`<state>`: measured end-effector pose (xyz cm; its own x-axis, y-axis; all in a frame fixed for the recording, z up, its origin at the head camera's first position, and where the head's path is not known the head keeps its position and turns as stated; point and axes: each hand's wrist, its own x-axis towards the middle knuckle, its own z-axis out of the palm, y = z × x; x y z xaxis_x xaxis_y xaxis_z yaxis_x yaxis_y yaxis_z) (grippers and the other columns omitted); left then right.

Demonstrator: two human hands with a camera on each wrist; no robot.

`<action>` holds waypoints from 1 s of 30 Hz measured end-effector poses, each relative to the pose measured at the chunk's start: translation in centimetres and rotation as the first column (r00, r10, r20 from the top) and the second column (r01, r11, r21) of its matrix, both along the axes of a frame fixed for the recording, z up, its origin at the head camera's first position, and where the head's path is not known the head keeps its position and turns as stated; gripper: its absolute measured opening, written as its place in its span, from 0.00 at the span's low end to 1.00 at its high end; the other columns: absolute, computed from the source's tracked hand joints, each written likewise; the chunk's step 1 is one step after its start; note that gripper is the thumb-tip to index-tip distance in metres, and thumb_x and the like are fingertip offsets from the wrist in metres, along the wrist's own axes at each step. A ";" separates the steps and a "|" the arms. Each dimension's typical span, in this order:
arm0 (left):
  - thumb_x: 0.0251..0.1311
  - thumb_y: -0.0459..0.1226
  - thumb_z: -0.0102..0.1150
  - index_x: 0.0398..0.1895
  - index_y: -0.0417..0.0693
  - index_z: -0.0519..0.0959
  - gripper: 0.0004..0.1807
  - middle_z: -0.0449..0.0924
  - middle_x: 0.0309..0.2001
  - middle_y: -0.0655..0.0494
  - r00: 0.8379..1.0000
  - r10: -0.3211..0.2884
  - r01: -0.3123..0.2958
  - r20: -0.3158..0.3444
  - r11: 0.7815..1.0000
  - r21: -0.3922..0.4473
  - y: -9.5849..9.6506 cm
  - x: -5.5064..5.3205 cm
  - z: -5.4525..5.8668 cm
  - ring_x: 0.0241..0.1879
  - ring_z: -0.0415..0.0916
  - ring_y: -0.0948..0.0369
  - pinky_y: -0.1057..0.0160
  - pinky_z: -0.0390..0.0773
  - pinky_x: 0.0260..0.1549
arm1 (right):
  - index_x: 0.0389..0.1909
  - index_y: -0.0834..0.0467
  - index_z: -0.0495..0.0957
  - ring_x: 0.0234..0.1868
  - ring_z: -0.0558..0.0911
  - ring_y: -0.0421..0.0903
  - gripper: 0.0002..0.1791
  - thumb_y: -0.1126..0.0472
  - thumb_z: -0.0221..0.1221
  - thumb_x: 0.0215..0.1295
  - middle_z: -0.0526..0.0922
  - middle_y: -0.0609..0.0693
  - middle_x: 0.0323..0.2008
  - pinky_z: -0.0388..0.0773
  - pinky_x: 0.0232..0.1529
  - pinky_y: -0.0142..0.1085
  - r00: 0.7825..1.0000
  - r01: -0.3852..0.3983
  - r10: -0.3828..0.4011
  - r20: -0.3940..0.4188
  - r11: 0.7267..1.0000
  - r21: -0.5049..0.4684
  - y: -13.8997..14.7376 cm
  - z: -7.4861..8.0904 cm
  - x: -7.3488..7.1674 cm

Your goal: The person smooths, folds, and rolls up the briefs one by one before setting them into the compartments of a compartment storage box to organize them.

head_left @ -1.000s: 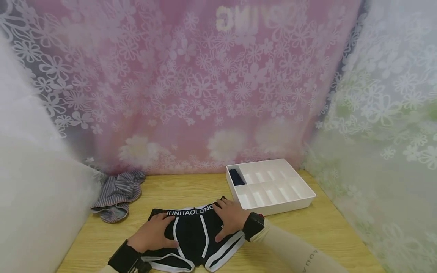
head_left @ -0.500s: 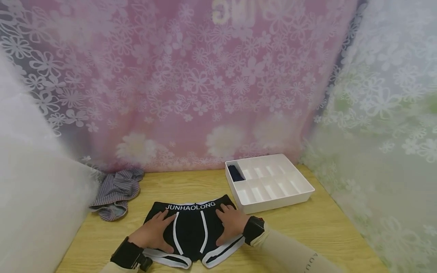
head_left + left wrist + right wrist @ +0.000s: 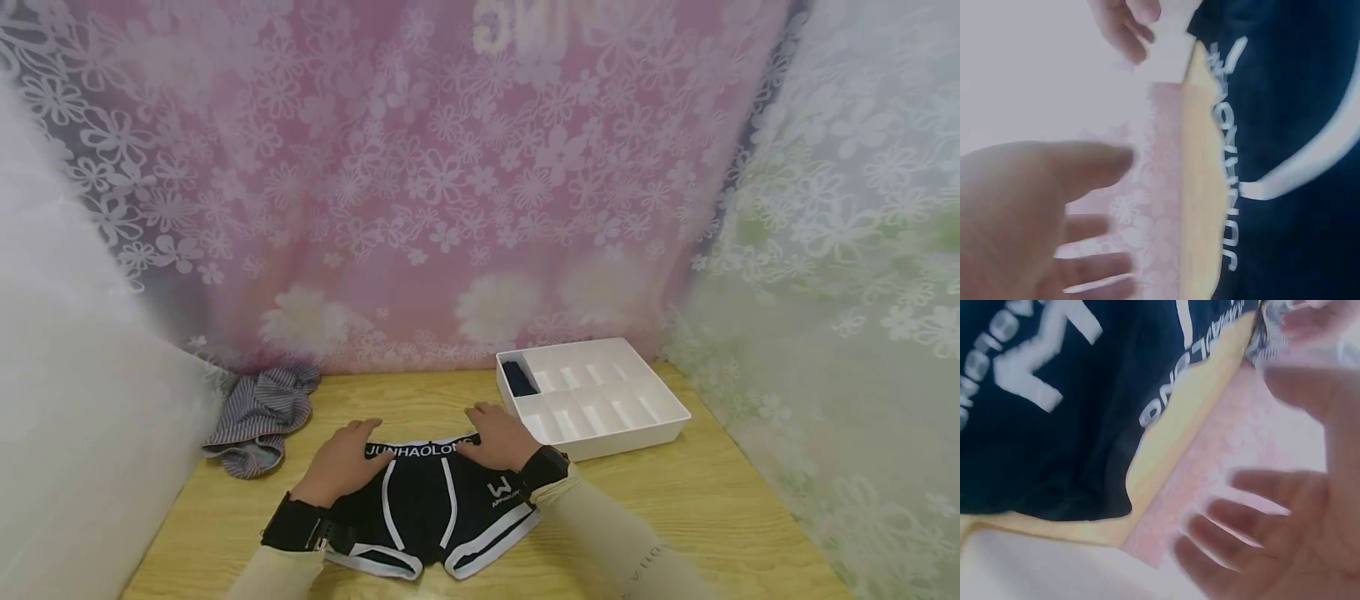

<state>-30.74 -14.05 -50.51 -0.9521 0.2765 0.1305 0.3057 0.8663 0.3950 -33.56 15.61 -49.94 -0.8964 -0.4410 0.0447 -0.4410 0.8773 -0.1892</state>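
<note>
Black boxer briefs with white trim and a lettered waistband lie spread flat on the wooden table, waistband away from me. Over the waistband's left end is my left hand, fingers extended and apart. My right hand is over the right end in the same manner. In the left wrist view the left hand shows spread fingers with nothing between them, beside the waistband lettering. The right wrist view likewise shows the right hand with loose, separated fingers above the briefs.
A white divided box stands at the back right, a dark folded cloth in its back-left compartment. A crumpled striped garment lies at the back left. Flowered curtains enclose the wooden table on the sides and back.
Both hands have slid from the body of the briefs away from me to the waistband and lifted somewhat, uncovering the white logo on the right leg. The briefs stay spread.
</note>
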 end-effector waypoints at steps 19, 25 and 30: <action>0.68 0.46 0.62 0.66 0.23 0.68 0.36 0.74 0.57 0.23 0.935 0.348 -0.350 0.064 0.936 0.032 -0.7 -1.9 -1.1 0.54 0.74 0.29 0.32 0.75 0.53 | 0.75 0.62 0.66 0.72 0.69 0.61 0.43 0.40 0.63 0.69 0.68 0.64 0.73 0.68 0.71 0.53 0.970 0.103 -0.121 -0.211 0.990 -0.092 -3.4 -1.5 -0.3; 0.66 0.40 0.63 0.48 0.27 0.81 0.21 0.84 0.43 0.33 0.939 0.338 -0.337 0.061 0.941 -0.022 -2.9 -2.7 0.1 0.41 0.83 0.39 0.38 0.81 0.43 | 0.49 0.57 0.84 0.42 0.83 0.47 0.19 0.47 0.67 0.67 0.84 0.50 0.42 0.82 0.42 0.38 0.958 -0.043 0.013 -0.286 0.994 -0.099 -7.9 -0.5 2.9; 0.62 0.39 0.67 0.29 0.38 0.84 0.11 0.83 0.30 0.44 0.939 0.342 -0.339 0.044 0.938 -0.073 -4.3 -3.6 0.4 0.30 0.81 0.48 0.44 0.81 0.29 | 0.29 0.46 0.86 0.27 0.75 0.34 0.10 0.47 0.69 0.66 0.79 0.38 0.26 0.69 0.25 0.28 0.942 -0.257 0.255 -0.218 0.966 0.018 -13.5 0.1 7.1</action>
<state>-34.38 -18.33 -50.07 -0.9959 -0.0594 0.0677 -0.0326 0.9383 0.3443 -26.44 2.15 -49.87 -0.7214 -0.6530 0.2307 -0.6820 0.7278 -0.0726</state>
